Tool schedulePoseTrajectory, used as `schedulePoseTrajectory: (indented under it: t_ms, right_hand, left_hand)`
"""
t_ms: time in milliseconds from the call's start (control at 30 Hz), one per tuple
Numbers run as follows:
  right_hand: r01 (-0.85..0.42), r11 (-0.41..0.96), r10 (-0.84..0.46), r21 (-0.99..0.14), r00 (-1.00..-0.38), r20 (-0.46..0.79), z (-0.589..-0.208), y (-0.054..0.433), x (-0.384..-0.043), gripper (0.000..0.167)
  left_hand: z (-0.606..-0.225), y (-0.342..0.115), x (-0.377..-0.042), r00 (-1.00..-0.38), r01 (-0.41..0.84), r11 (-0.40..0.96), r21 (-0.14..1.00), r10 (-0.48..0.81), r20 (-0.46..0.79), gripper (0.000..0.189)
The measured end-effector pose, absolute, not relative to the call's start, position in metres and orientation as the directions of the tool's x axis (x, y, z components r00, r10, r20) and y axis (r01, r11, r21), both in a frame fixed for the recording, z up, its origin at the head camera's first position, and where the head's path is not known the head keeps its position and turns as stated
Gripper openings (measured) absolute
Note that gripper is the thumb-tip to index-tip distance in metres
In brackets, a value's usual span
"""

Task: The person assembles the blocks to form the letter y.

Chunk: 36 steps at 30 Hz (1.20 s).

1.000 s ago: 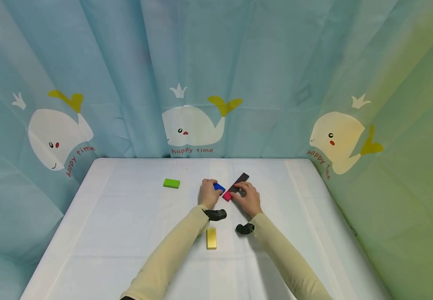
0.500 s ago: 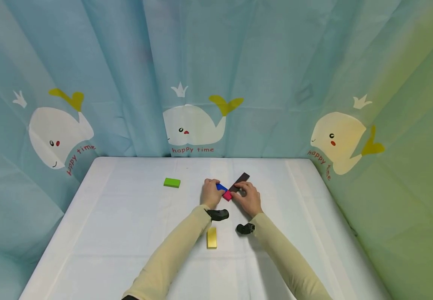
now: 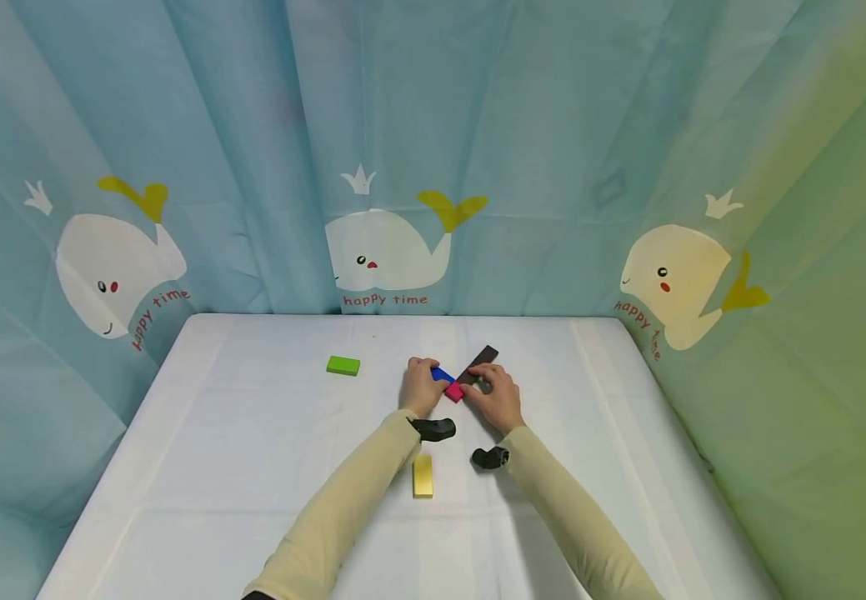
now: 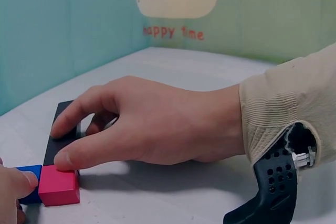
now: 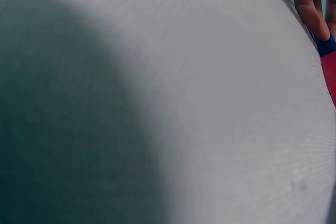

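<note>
My left hand (image 3: 421, 388) pinches a blue block (image 3: 443, 375) between thumb and fingers, low on the white table. The block's end meets a pink block (image 4: 59, 188), which adjoins the near end of a long black block (image 3: 485, 357). My right hand (image 3: 498, 398) rests over these two. In the left wrist view its thumb lies on top of the pink block and its index fingertip touches the black block (image 4: 56, 148). The right wrist view shows mostly tabletop, with left fingers (image 5: 312, 9) and part of the pink block (image 5: 329, 72) at its right edge.
A green block (image 3: 343, 366) lies flat on the table (image 3: 252, 433), left of my left hand. Nearer the front, a gold block (image 3: 422, 477) lies between my forearms. A blue curtain (image 3: 538, 150) with printed whales surrounds the table's back and sides.
My left hand has moved slightly right with the blue block, closing its gap to the pink block. Over the last half second little differs. The right hand stays in place.
</note>
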State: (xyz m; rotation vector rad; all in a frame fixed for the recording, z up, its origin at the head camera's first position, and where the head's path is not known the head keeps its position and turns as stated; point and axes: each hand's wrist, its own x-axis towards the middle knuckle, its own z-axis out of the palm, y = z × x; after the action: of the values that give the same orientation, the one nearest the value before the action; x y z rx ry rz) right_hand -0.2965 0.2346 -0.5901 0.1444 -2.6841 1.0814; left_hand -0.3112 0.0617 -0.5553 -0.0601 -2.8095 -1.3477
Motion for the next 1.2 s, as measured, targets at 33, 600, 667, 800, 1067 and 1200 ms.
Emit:
schedulePoseTrajectory:
  t_ms: [33, 600, 667, 800, 1067, 1200]
  right_hand:
    - [-0.183, 0.72, -0.002, -0.67, -0.965, 0.261, -0.5901, 0.2344, -0.2964, 0.039]
    - [-0.188, 0.717, -0.004, -0.671, -0.964, 0.266, -0.5902, 0.2341, -0.2967, 0.039]
    - [-0.194, 0.716, -0.005, -0.67, -0.962, 0.272, -0.5905, 0.2346, -0.2972, 0.039]
    - [-0.205, 0.717, -0.013, -0.667, -0.96, 0.281, -0.5913, 0.2359, -0.2987, 0.039]
    - [-0.187, 0.724, -0.012, -0.664, -0.966, 0.258, -0.5901, 0.2369, -0.2984, 0.04]
    - [-0.179, 0.724, -0.01, -0.666, -0.968, 0.249, -0.5904, 0.2359, -0.297, 0.04]
  left_hand:
    - [-0.5554, 0.0613, -0.3113, -0.999, 0.044, 0.623, 0.781, 0.025, 0.037, 0.039]
    - [-0.5544, 0.0588, -0.312, -0.999, 0.052, 0.622, 0.781, 0.043, 0.032, 0.039]
    - [-0.5543, 0.0589, -0.312, -0.998, 0.056, 0.624, 0.779, 0.044, 0.037, 0.039]
    - [-0.5537, 0.0595, -0.3118, -0.998, 0.057, 0.631, 0.774, 0.044, 0.037, 0.039]
    - [-0.5493, 0.0606, -0.3081, -0.999, 0.048, 0.619, 0.784, 0.036, 0.033, 0.038]
    - [-0.5485, 0.0601, -0.3063, -0.999, 0.037, 0.62, 0.784, 0.03, 0.024, 0.038]
